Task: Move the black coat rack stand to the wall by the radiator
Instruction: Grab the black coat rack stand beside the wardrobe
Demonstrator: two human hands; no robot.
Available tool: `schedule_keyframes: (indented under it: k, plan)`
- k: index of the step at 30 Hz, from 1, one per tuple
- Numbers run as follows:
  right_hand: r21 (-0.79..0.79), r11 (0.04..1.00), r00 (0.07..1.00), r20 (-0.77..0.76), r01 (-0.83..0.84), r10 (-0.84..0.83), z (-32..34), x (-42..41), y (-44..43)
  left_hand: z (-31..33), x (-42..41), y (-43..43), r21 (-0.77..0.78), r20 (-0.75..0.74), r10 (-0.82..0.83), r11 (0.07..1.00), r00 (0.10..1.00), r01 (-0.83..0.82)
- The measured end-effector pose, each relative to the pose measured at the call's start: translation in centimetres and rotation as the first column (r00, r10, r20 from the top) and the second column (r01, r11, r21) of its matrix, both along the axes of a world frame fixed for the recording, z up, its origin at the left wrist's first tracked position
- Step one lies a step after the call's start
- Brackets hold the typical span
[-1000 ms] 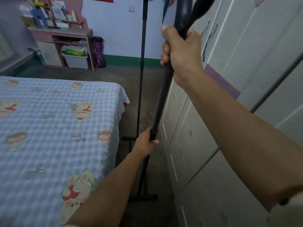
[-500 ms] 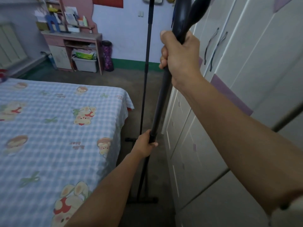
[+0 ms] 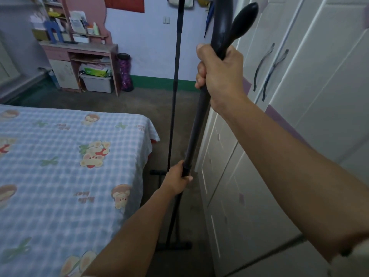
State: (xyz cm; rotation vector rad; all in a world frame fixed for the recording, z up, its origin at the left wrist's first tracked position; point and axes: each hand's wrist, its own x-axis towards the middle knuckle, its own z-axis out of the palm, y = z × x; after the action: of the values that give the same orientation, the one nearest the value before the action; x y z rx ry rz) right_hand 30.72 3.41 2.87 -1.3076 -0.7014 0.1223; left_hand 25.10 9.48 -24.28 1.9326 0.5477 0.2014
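Observation:
The black coat rack stand (image 3: 196,128) rises in the narrow gap between the bed and the wardrobe. Its near pole leans slightly, with a rounded peg (image 3: 240,21) branching off near the top. A second thin pole (image 3: 175,80) stands upright behind it, and flat feet (image 3: 175,245) show near the floor. My right hand (image 3: 216,76) is shut around the near pole just under the peg. My left hand (image 3: 177,179) grips the same pole much lower down. The radiator is out of view.
A bed with a blue checked cartoon sheet (image 3: 65,172) fills the left. White wardrobe doors and drawers (image 3: 299,96) line the right. At the far wall stand a pink desk with shelves (image 3: 79,56), a storage bin (image 3: 97,83) and a purple bin (image 3: 124,72). Bare floor (image 3: 149,100) lies beyond the bed.
The view has shifted, so the far desk and wall sit lower and further right in frame. Both hands keep the same grip on the pole.

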Motion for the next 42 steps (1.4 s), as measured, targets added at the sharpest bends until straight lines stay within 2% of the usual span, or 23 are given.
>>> schedule_keyframes:
  k: [17, 31, 42]
  plan:
    - [-0.002, 1.0, 1.0, 0.007, 0.003, -0.003, -0.6, 11.1, 8.4, -0.4, 11.1, 8.6, -0.001, -0.006, -0.033, 0.999, 0.999, 0.033]
    - [0.03, 0.998, 0.998, 0.004, -0.057, 0.057, -1.0, 25.0, 16.2, -0.7, 24.7, 16.5, 0.051, -0.011, 0.007, 0.999, 1.0, -0.007]
    - [0.009, 0.998, 0.998, 0.011, -0.064, 0.064, -1.1, 32.8, 23.3, -1.5, 32.9, 23.9, 0.042, 0.003, -0.012, 0.999, 1.0, 0.011]
